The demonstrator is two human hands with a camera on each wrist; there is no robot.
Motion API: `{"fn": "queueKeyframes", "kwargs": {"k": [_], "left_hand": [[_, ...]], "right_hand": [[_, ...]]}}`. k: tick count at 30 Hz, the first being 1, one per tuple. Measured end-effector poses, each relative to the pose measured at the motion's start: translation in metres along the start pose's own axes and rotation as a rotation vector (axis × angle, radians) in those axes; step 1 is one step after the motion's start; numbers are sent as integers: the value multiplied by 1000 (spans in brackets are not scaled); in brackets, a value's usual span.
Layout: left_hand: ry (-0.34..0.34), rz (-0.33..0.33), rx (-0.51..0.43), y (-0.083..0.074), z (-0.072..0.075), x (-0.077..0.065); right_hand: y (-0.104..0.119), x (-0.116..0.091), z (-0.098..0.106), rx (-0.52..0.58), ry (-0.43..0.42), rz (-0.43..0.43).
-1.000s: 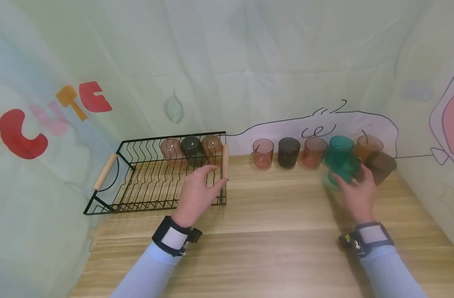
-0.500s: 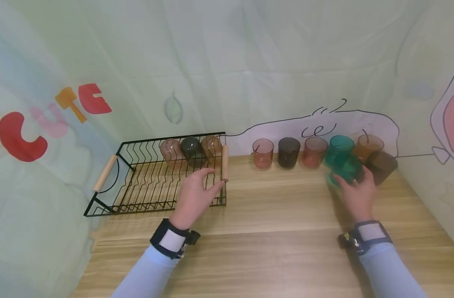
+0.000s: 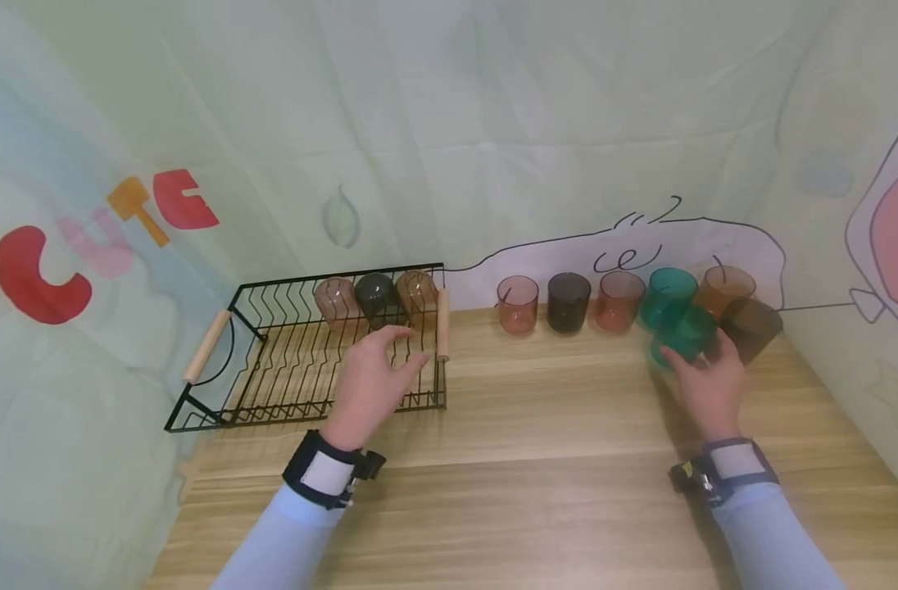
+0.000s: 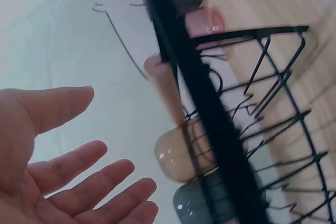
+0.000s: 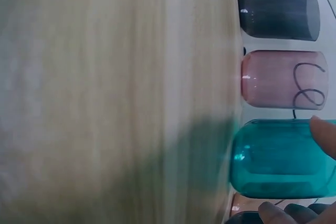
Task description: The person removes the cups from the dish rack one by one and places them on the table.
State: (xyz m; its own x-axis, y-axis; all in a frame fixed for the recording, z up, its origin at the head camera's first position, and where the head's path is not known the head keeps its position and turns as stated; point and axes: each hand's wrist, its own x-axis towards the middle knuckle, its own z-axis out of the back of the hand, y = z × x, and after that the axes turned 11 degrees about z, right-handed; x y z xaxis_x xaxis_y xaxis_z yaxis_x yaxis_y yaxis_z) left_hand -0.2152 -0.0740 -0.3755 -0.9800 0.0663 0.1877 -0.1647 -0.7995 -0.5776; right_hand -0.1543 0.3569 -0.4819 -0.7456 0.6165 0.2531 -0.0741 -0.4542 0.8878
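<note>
My right hand grips a teal glass, thumb on one side and fingers on the other. Its wrist view shows the same teal glass between thumb and fingertips. A second teal glass stands just behind. Over the front right part of the black wire rack hangs my left hand, thumb and fingers apart, holding nothing. Upside down along the rack's back right side sit a pink glass, a dark grey glass and an amber glass.
Left of the teal glasses stand a pink glass, a dark glass and another pink glass. An amber glass and a dark brown glass crowd the right. Wooden handles rise at both rack ends.
My left hand has drifted a little left, away from the rack's right handle. My right hand stays at the front teal glass, almost unmoved.
</note>
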Motion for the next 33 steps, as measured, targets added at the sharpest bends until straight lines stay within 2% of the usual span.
{"fn": "queueKeyframes", "kwargs": {"k": [7,11,13,17,20,24,29,33], "left_hand": [[-77,-19,-6,5,23,10],[-121,-24,-7,6,37,16],[-157,-36,7,8,42,19],[-186,-43,37,12,49,27],[-172,-35,71,17,52,35],[-125,-17,122,28,51,47],[-87,15,154,43,48,63],[-77,44,198,54,48,75]], "right_hand": [[11,-5,8,3,-51,29],[32,-8,11,41,-107,124],[46,-11,11,24,-119,170],[70,-19,9,-42,-112,285],[81,-26,4,-95,-54,389],[86,-35,-9,-146,89,522],[86,-46,-25,-210,278,589],[83,-52,-35,-259,377,625]]}}
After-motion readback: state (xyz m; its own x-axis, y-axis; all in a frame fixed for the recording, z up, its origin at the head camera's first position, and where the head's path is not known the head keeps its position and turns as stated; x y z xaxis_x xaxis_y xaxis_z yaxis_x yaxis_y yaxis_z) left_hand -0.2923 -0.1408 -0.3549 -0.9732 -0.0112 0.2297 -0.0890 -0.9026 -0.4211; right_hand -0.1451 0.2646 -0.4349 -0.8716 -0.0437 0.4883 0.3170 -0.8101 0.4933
